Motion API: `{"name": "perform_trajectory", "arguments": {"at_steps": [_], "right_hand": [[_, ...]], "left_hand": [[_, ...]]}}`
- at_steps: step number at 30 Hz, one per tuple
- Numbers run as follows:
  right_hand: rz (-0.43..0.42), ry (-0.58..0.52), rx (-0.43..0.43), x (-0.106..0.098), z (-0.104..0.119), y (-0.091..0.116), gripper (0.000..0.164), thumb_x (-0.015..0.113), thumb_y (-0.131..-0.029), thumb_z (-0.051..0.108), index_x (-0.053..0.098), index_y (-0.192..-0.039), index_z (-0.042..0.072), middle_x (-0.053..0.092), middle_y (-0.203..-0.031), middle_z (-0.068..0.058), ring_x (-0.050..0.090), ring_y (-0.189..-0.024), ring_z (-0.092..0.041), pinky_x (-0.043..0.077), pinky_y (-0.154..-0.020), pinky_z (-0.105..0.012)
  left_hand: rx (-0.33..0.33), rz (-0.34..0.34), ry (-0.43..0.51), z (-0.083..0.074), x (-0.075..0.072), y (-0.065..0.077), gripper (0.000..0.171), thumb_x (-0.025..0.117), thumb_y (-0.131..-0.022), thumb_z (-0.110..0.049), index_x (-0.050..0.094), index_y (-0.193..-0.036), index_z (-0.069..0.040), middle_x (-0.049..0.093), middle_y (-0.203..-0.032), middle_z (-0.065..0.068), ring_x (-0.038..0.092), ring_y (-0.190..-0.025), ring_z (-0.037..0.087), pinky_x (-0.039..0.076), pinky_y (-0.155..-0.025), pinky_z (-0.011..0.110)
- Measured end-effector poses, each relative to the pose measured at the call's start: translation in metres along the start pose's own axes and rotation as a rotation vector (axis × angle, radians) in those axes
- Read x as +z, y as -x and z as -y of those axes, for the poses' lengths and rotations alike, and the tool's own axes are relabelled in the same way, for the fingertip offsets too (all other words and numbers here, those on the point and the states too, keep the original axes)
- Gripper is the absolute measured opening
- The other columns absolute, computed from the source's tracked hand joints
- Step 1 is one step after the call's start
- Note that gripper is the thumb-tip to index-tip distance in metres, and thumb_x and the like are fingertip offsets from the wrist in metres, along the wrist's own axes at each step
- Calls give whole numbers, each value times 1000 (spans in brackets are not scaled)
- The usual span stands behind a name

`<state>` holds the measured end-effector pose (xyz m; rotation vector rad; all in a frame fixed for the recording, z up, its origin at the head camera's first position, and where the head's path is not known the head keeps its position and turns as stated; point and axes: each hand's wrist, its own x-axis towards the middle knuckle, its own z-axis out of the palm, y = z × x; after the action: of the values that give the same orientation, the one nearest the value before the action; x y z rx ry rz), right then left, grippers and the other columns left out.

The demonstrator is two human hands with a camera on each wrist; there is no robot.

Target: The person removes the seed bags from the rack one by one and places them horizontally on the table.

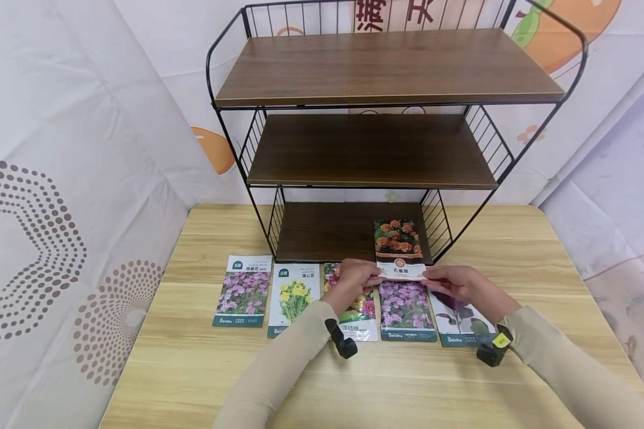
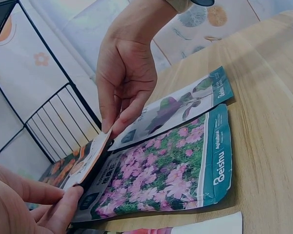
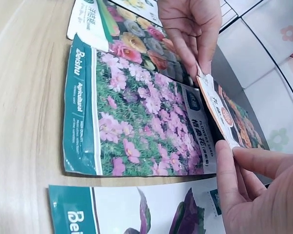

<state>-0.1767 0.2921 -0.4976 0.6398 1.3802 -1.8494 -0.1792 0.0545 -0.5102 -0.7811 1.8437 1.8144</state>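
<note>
A seed packet with orange flowers (image 1: 400,241) lies over the front right edge of the rack's bottom shelf. My left hand (image 1: 355,279) pinches its near left corner, and my right hand (image 1: 456,281) pinches the near right corner. Both wrist views show thumb and fingertips on the packet's white end. Just below it, a pink-flower seed packet (image 3: 141,117) lies flat on the table. Under my left hand is a packet with mixed blooms (image 1: 368,307). Beside my right hand lies a packet with a dark purple plant (image 2: 171,109), partly covered by that hand in the head view.
A black wire rack with three brown shelves (image 1: 365,149) stands at the back of the wooden table (image 1: 166,357). Left of my hands lie a yellow-flower packet (image 1: 295,298) and a purple-flower packet (image 1: 242,292). Printed cloth (image 1: 59,149) hangs around the table.
</note>
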Motion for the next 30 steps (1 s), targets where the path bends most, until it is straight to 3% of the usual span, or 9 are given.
{"name": "perform_trajectory", "arguments": {"at_steps": [4,10,17,23,30], "right_hand": [[-10,23,-7,-1,-2,-3,32,50,-104,-3,71,-84,10,76,-79,-7,76,-73,-11,64,-77,-19],[-30,14,-20,-2,-5,-3,29,51,-103,-5,70,-86,8,76,-80,-8,76,-73,-13,65,-77,-20],[-46,18,-36,-2,-5,-3,31,52,-102,-6,71,-83,9,76,-78,-7,76,-72,-12,65,-76,-21],[-61,21,-34,0,-4,-3,32,52,-102,-5,71,-82,9,76,-78,-7,76,-72,-13,65,-76,-21],[-81,34,-49,1,-4,-2,27,56,-100,-6,72,-83,8,75,-78,-8,76,-71,-14,65,-77,-23]], "left_hand": [[4,9,4,1,-1,0,20,77,-87,-1,78,-107,-3,78,-103,15,79,-80,18,66,-73,32],[13,20,16,3,0,0,20,75,-87,1,77,-108,-2,77,-107,16,79,-82,19,67,-79,33],[23,28,20,5,-1,-1,20,75,-88,0,77,-107,-2,76,-108,16,79,-82,20,67,-79,33],[38,71,79,7,-3,-3,20,73,-87,6,76,-107,3,73,-112,20,79,-84,24,67,-74,29],[45,93,89,7,-5,-2,19,73,-86,7,75,-105,4,73,-106,20,78,-84,25,67,-73,28]]}}
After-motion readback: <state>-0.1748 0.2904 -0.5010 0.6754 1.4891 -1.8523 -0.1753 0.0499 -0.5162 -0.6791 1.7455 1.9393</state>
